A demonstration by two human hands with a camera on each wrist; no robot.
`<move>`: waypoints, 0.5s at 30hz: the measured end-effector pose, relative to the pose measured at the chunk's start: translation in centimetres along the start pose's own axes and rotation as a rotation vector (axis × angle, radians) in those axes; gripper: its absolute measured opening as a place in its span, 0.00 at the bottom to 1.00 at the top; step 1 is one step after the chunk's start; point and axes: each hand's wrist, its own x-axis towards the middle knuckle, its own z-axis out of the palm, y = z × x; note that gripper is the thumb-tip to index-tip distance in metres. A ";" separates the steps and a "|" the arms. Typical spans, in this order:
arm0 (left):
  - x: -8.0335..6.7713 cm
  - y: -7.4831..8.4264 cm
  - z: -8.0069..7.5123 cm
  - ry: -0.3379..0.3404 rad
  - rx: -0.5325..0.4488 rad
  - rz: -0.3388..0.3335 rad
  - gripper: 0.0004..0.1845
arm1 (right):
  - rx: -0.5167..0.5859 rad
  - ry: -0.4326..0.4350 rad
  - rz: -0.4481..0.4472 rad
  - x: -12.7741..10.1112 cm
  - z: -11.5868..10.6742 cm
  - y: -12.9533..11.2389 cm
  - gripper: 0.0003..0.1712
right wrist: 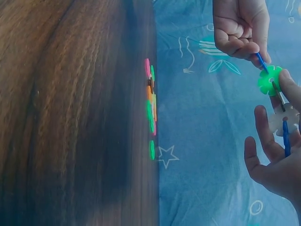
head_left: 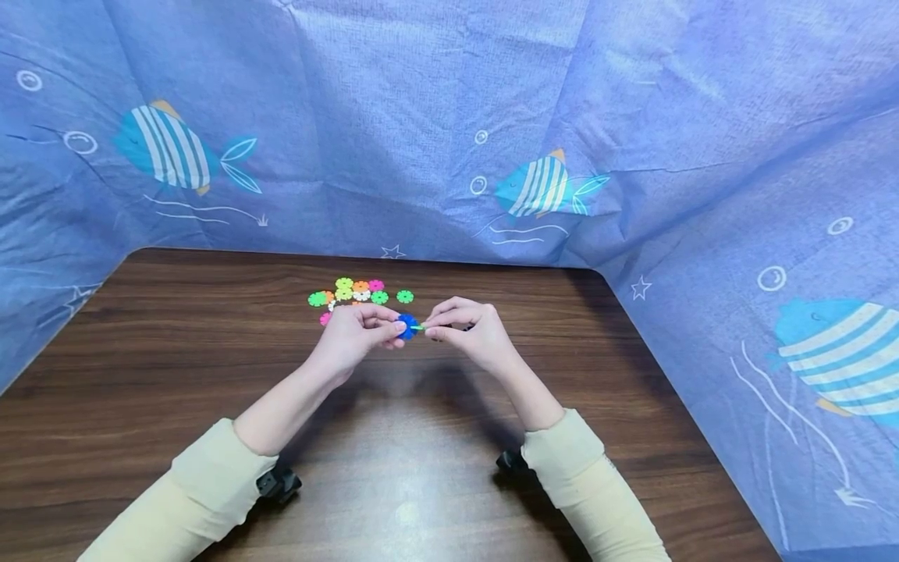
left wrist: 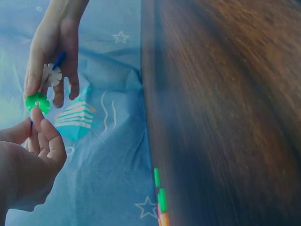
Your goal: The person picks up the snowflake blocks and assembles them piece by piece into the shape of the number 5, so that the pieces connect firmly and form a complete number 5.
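Your left hand [head_left: 354, 334] pinches a blue disc [head_left: 406, 325] edge-on, directly facing the green disc [right wrist: 269, 80] your right hand [head_left: 469, 332] pinches, both raised above the table [head_left: 211, 367].

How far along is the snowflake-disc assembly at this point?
Done: the right hand holds a short chain of a green disc, a white disc and a blue one. In hand: the left hand brings a blue disc to the green one. Left: the loose discs on the table.
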 end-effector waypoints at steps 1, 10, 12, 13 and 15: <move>0.0 0.0 0.0 -0.002 -0.003 -0.001 0.15 | -0.006 0.002 0.003 0.0 -0.1 0.0 0.05; -0.2 -0.3 -0.8 -0.045 -0.034 0.024 0.17 | 0.009 0.008 0.005 -0.2 -0.2 0.9 0.06; -0.3 0.0 -0.9 -0.035 -0.021 0.031 0.17 | 0.012 0.002 0.003 -0.1 -0.2 1.7 0.07; -0.3 0.1 -1.0 -0.027 -0.005 0.037 0.17 | 0.012 -0.003 0.004 -0.1 -0.1 2.0 0.08; -0.3 0.5 -1.0 -0.008 0.059 0.047 0.15 | 0.010 -0.012 0.018 0.0 -0.1 2.8 0.08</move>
